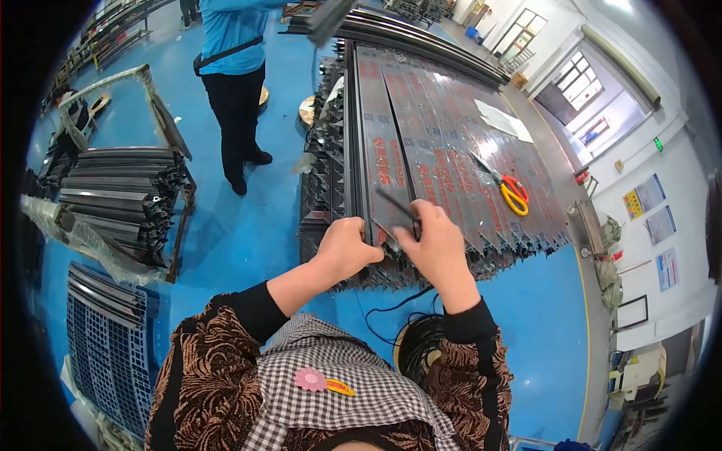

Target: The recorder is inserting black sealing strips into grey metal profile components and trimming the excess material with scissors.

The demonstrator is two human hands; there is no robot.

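Observation:
My left hand point(347, 245) is closed around the near end of a long dark metal profile point(359, 143) at the left edge of the stack. Just to its right, my right hand point(436, 242) pinches a thin, dark, stick-like piece point(395, 201) that slants up and left over the profiles; it is blurred, so its exact kind is unclear. Beneath both hands lies a wide layer of dark profiles point(444, 169) with red print on their film and mitred, jagged near ends. Scissors point(513, 195) with red and yellow handles rest on them to the right.
Below the stack's near end stands a coil of black cord point(423, 342), with a loose loop on the blue floor. A person point(237, 83) in blue stands beyond on the left. A rack of profiles point(116, 203) and a blue grid crate point(105, 338) are at left. White paper point(502, 120) lies on the stack.

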